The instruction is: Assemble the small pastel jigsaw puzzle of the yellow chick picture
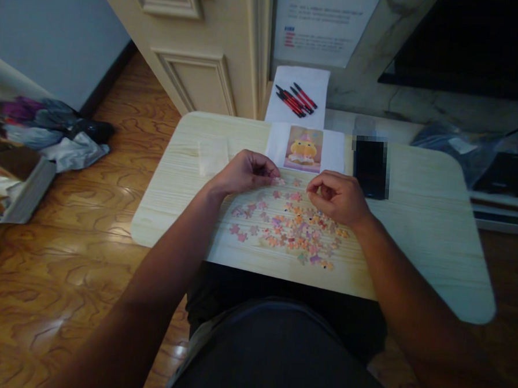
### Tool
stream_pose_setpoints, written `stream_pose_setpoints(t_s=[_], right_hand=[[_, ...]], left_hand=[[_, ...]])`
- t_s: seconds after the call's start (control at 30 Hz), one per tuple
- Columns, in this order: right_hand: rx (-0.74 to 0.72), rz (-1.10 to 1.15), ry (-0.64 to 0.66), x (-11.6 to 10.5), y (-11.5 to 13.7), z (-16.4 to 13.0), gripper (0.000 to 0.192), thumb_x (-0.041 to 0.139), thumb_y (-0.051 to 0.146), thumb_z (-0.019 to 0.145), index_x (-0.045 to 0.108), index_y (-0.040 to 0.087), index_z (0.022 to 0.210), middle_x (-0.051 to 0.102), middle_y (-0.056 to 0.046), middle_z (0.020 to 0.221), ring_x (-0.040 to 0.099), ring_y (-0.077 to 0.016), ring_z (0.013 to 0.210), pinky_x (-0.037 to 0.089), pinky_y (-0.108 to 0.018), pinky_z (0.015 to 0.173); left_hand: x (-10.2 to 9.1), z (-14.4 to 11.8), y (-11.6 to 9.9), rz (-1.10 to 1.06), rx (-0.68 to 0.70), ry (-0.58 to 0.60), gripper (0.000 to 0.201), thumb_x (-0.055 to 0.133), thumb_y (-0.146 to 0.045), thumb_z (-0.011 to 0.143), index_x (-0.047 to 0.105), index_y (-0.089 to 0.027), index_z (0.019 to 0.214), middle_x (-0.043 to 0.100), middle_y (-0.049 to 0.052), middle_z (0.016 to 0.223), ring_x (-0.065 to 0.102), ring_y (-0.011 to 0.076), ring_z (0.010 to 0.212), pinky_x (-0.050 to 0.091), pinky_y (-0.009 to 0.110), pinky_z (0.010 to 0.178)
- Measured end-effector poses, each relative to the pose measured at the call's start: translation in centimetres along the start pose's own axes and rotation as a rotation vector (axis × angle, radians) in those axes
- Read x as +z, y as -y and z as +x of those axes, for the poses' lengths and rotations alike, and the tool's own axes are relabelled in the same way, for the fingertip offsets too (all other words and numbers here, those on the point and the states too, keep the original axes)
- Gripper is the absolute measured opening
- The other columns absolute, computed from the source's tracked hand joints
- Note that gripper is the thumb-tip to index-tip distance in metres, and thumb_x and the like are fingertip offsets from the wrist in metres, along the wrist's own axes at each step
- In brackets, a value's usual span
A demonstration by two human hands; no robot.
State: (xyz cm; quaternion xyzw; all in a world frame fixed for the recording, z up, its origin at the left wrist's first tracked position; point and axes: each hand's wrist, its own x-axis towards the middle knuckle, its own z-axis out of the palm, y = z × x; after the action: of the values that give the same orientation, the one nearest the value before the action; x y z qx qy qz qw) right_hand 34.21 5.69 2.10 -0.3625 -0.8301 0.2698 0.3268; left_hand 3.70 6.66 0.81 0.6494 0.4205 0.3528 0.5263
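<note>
Just above the middle of the frame, the fingertips of the left hand (248,171) are drawn together and appear to pinch a small pale pink jigsaw piece (281,182) close to the surface. To its right, the right hand (340,198) has its thumb and index finger bent towards each other; whether anything sits between them I cannot tell. A light hold on the edges should suit so thin a piece, leaving its tabs free and its printed side readable, and the free fingers are best kept raised so they don't drag neighbours along. Between the hands lie a few loose pink pieces (296,183); below them, at the centre, spreads a jumbled heap of orange, pink and purple jigsaw pieces (303,228), with scattered dusty pink pieces (241,237) to its left. The right wrist would do well to stay clear of that heap. Just above the hands, a printed picture of a yellow cartoon figure (304,150) lies in plain view for checking colours. A dark rectangular phone (370,171) rests right of it on the pale wood-grain table (430,232).
</note>
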Motion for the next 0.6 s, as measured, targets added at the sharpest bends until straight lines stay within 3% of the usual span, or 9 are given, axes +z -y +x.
stream_pose_setpoints(t_s=[0.37,0.6], right_hand=[[0.008,0.005,0.010,-0.05,0.08,-0.03,0.005,0.071,0.021,0.085,0.075,0.023,0.087,0.068,0.003,0.076,0.051,-0.0121,0.055,0.040,-0.032,0.061],[0.035,-0.062,-0.048,0.08,-0.18,0.16,0.004,0.073,0.022,0.087,0.076,0.023,0.088,0.070,0.001,0.079,0.052,-0.0142,0.058,0.042,-0.034,0.063]], left_hand=[[0.10,-0.10,-0.22,-0.052,-0.009,-0.022,0.016,0.092,-0.025,0.078,0.087,-0.017,0.091,0.084,0.005,0.088,0.076,0.0143,0.075,0.064,0.029,0.075],[0.32,-0.10,-0.18,-0.043,0.006,-0.047,0.016,0.092,-0.026,0.078,0.087,-0.017,0.091,0.084,0.005,0.085,0.074,0.0143,0.073,0.063,0.029,0.072]])
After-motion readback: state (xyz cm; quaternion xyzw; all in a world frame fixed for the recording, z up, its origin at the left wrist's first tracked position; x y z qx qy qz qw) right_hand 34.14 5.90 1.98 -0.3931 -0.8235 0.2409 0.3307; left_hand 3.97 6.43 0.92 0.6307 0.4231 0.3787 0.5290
